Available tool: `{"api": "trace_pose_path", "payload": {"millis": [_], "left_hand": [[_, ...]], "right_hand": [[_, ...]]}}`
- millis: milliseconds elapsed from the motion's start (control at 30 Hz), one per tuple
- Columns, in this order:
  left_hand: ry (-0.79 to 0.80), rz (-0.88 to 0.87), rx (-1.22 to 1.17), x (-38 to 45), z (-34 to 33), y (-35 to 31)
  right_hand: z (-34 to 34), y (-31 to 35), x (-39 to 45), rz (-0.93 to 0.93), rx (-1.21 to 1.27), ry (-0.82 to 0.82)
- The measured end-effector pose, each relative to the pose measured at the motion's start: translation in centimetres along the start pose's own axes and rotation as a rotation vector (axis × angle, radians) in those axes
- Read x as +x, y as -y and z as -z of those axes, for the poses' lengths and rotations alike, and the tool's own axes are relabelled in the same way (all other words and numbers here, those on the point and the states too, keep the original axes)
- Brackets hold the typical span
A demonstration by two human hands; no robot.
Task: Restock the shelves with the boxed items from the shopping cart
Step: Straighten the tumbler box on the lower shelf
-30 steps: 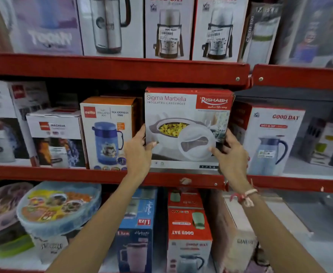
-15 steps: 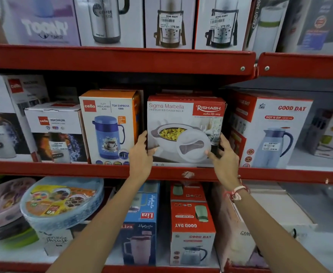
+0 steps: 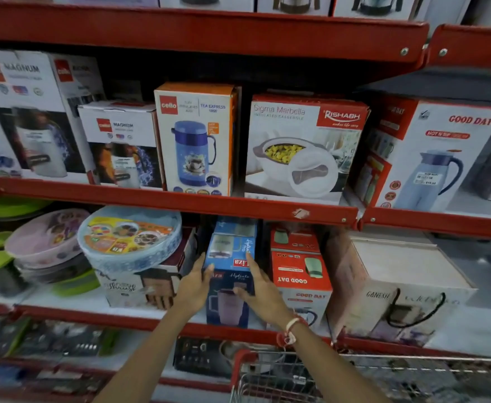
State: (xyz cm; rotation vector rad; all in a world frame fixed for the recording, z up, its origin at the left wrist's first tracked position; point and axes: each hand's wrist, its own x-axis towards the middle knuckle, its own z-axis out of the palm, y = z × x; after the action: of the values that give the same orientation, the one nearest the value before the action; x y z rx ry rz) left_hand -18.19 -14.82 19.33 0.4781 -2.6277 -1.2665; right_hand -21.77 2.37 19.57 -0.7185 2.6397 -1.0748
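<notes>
The red-and-white Sigma Marbella casserole box (image 3: 305,146) stands upright on the middle red shelf (image 3: 180,199), between the orange Cello jug box (image 3: 195,141) and a Good Day jug box (image 3: 436,155). No hand touches it. My left hand (image 3: 195,283) and my right hand (image 3: 259,289) hang lower, in front of a blue Liza box (image 3: 229,251) on the shelf below, fingers apart and holding nothing. The left fingertips lie at that box's left edge. The shopping cart (image 3: 296,379) with its red handle shows at the bottom; its contents are blurred.
On the lower shelf sit a round blue wrapped container (image 3: 128,237), stacked red Good Day boxes (image 3: 299,266) and a pale Ganesh box (image 3: 398,286) with a black cord handle. Magnum boxes (image 3: 119,141) fill the middle shelf's left side. More boxes line the top shelf.
Both hands let go of the casserole box, which now rests on the middle shelf, and dropped to the lower shelf. The view tilted down, so the cart came into sight.
</notes>
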Motion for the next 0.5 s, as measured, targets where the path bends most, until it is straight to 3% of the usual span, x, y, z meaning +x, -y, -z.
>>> {"api": "trace_pose_path", "payload": {"millis": [167,400,500], "left_hand": [[-0.039,-0.061,0.056,-0.5,0.4,0.0],[-0.02,-0.049,0.128,-1.3,1.0,0.1],[-0.172,-0.055,0.2,-2.0,0.6,-0.9]], "right_hand": [[-0.5,1.2,-0.5,0.001,-0.041,-0.132],[-0.4,0.9,-0.9,0.034,-0.102,-0.145],[0.1,0.5,-1.2,0.055,-0.089,-0.149]]}}
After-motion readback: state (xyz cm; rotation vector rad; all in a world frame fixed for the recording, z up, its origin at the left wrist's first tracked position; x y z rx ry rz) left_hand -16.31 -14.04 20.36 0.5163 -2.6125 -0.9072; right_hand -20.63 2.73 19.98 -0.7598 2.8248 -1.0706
